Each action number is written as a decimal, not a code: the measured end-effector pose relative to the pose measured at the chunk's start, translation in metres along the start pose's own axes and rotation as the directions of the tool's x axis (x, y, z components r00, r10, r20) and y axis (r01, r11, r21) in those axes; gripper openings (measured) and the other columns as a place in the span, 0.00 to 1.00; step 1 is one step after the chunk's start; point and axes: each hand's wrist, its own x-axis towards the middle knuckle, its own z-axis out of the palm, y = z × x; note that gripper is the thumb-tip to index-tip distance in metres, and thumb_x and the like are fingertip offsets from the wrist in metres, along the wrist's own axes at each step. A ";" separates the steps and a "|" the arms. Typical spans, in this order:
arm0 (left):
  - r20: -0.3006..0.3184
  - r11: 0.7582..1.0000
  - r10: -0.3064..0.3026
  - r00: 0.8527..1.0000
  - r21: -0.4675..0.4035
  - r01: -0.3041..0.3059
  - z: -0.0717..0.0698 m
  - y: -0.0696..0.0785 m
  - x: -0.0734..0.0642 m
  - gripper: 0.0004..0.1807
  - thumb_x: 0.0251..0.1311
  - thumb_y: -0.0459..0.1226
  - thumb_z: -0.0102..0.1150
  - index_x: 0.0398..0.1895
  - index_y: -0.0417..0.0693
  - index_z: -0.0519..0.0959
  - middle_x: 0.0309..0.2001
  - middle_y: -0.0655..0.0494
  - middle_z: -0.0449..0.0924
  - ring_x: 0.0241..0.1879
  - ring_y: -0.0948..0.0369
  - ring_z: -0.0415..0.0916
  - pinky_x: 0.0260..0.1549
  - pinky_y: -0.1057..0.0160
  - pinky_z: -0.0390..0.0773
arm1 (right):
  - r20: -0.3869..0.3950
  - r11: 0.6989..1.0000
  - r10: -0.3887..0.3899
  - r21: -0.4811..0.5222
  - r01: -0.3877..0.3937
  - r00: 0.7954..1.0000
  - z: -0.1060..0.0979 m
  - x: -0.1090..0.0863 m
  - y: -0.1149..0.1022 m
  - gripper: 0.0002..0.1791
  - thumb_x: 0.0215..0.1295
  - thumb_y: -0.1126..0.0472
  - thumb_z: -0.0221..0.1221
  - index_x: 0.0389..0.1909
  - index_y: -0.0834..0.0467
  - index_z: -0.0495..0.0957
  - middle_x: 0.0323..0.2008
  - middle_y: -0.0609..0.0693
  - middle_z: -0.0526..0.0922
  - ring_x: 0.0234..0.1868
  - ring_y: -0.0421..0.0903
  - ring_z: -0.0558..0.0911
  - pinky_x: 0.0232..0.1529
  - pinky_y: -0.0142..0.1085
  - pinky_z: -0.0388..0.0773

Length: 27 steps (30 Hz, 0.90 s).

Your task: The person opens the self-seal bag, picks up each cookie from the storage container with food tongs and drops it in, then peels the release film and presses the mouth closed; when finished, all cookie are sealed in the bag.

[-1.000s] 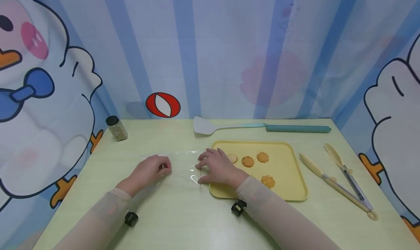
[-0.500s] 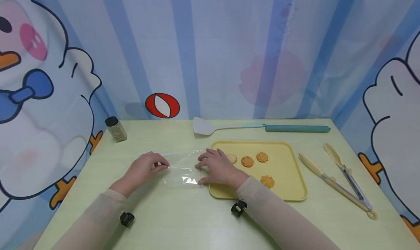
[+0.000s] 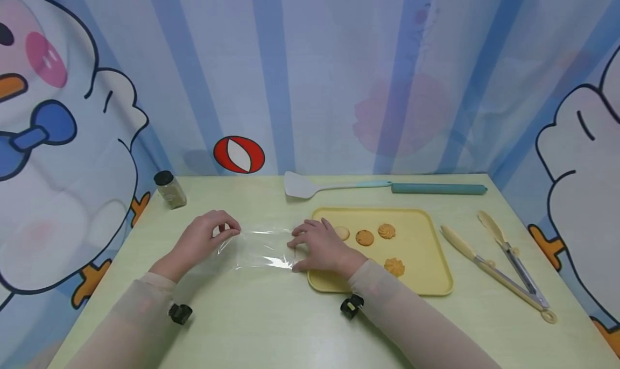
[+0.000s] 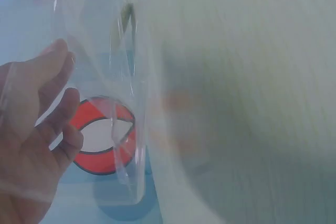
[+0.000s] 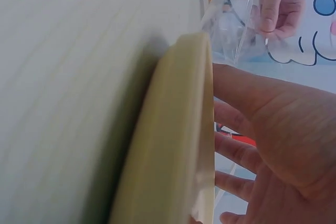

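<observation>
A clear plastic bag (image 3: 265,249) lies across the table between my hands. My left hand (image 3: 201,242) pinches its left edge between thumb and fingertips and holds that end up off the table. The lifted film of the bag (image 4: 97,40) shows beside the fingers in the left wrist view. My right hand (image 3: 325,248) has its fingers spread, with the tips at the bag's right end. Its palm is over the left side of a yellow tray (image 3: 426,283). On the tray are several cookies, among them a speckled one (image 3: 365,237) and a swirled one (image 3: 387,231); the hand partly hides others.
Behind the tray lie a spatula (image 3: 300,186) and a teal rod-shaped handle (image 3: 438,189). Opened tongs (image 3: 499,272) lie to the right. A black-capped jar (image 3: 170,190) stands at the back left. A printed curtain (image 3: 329,78) hangs along the table's rear edge.
My left hand has moved left and away from me, drawing the bag's left end up and out so the film is more stretched. My right hand has stayed put.
</observation>
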 end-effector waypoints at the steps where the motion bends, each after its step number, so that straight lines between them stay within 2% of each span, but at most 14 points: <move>1: -0.006 1.000 0.006 1.000 0.000 -0.006 -0.001 0.001 0.000 0.07 0.66 0.37 0.69 0.44 0.57 0.85 0.42 0.60 0.84 0.40 0.59 0.74 0.43 0.53 0.79 | -0.003 1.000 0.000 -0.004 0.000 1.000 0.000 0.000 0.000 0.32 0.55 0.40 0.75 0.60 0.46 0.84 0.67 0.48 0.78 0.76 0.58 0.65 0.76 0.67 0.48; 5: -0.005 1.000 0.009 1.000 -0.013 -0.009 -0.002 0.002 0.002 0.06 0.65 0.37 0.69 0.43 0.56 0.86 0.42 0.59 0.84 0.41 0.58 0.75 0.44 0.51 0.79 | -0.008 1.000 -0.001 -0.024 0.000 1.000 0.000 0.001 0.002 0.32 0.54 0.39 0.75 0.60 0.45 0.84 0.66 0.48 0.79 0.76 0.58 0.65 0.76 0.67 0.47; 10: 0.034 0.999 0.015 0.999 -0.035 -0.014 -0.001 -0.001 0.001 0.08 0.63 0.38 0.72 0.45 0.53 0.88 0.41 0.59 0.86 0.40 0.59 0.75 0.44 0.49 0.80 | 0.001 1.000 -0.006 -0.010 0.006 1.000 0.000 0.000 0.002 0.31 0.55 0.40 0.75 0.60 0.46 0.84 0.67 0.48 0.78 0.77 0.59 0.63 0.76 0.67 0.45; 14: 0.051 0.999 0.033 0.998 -0.044 -0.031 0.002 -0.005 0.000 0.08 0.63 0.38 0.72 0.44 0.54 0.88 0.40 0.61 0.86 0.39 0.60 0.75 0.42 0.50 0.80 | -0.008 0.999 -0.013 0.034 0.013 1.000 -0.002 -0.002 0.001 0.30 0.58 0.42 0.74 0.61 0.47 0.83 0.70 0.48 0.75 0.78 0.60 0.62 0.75 0.68 0.46; 17: 0.070 0.998 0.025 0.997 -0.053 -0.021 0.006 -0.008 0.000 0.07 0.63 0.38 0.71 0.43 0.56 0.88 0.40 0.64 0.85 0.39 0.61 0.75 0.40 0.55 0.79 | -0.018 0.997 -0.014 0.071 0.015 1.000 -0.005 -0.005 0.000 0.29 0.59 0.45 0.73 0.61 0.48 0.83 0.71 0.50 0.74 0.78 0.61 0.61 0.74 0.68 0.47; 21: 0.102 0.998 0.007 0.995 -0.066 0.000 0.012 -0.009 -0.001 0.06 0.64 0.39 0.71 0.42 0.58 0.87 0.41 0.64 0.85 0.40 0.61 0.75 0.39 0.59 0.78 | -0.035 0.996 0.007 0.090 -0.004 0.999 -0.014 -0.014 0.000 0.27 0.62 0.47 0.72 0.61 0.49 0.83 0.70 0.51 0.75 0.77 0.60 0.63 0.74 0.67 0.48; 27: 0.098 0.997 0.018 0.995 -0.072 -0.011 0.016 -0.009 -0.004 0.05 0.63 0.38 0.72 0.40 0.58 0.87 0.39 0.65 0.85 0.38 0.61 0.75 0.42 0.53 0.78 | -0.076 0.994 0.030 0.103 -0.022 0.997 -0.023 -0.033 0.007 0.25 0.67 0.47 0.68 0.62 0.50 0.83 0.71 0.52 0.74 0.78 0.58 0.63 0.75 0.63 0.51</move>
